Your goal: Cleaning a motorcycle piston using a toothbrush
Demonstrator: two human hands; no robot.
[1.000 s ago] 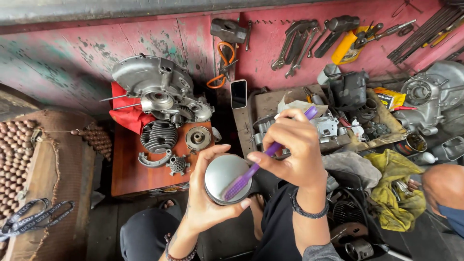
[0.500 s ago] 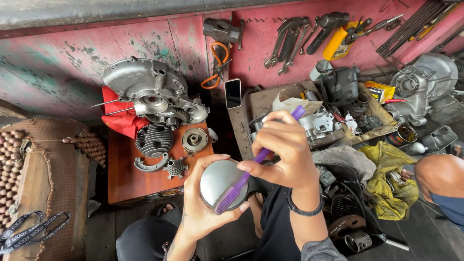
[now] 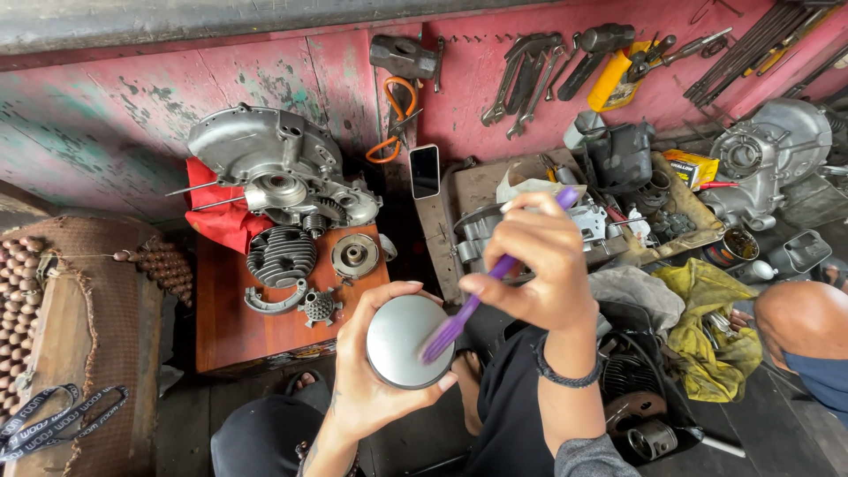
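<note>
head view, looking down. round grey metal piston (image 3: 408, 340), flat crown facing the camera, sits low in the middle of the frame, above the person's lap. left hand (image 3: 371, 389) cups it from below and the left side: fingers curled round the rim, thumb tip on the lower right edge, firm hold. right hand (image 3: 543, 265) sits above and to the right, wrist bent downward, fingers pinched closed on a purple toothbrush (image 3: 481, 296); the handle end pokes up past the knuckles, the brush end lies on the piston crown. black band (image 3: 561, 375) on the right wrist.

surroundings: low orange-red table (image 3: 230, 318) just beyond the left hand, carrying a grey engine casing (image 3: 265, 163), a finned cylinder (image 3: 281, 254), a round hub part (image 3: 354, 255) and a small toothed gear (image 3: 319, 306); red rag (image 3: 216, 216) under the casing. worn pink wall (image 3: 132, 97) behind, with spanners (image 3: 521, 75), a hammer (image 3: 405, 57) and orange-handled pliers (image 3: 397, 124) hanging. phone (image 3: 425, 171) propped upright against the wall. crate of engine parts (image 3: 618, 212) behind the right hand, yellow cloth (image 3: 707, 318) to the right, beaded seat cover (image 3: 26, 291) far left.

hard to make out: bristles blur against the crown; piston skirt hidden by the palm. bare knee (image 3: 799, 318) at the right edge, cut off.
</note>
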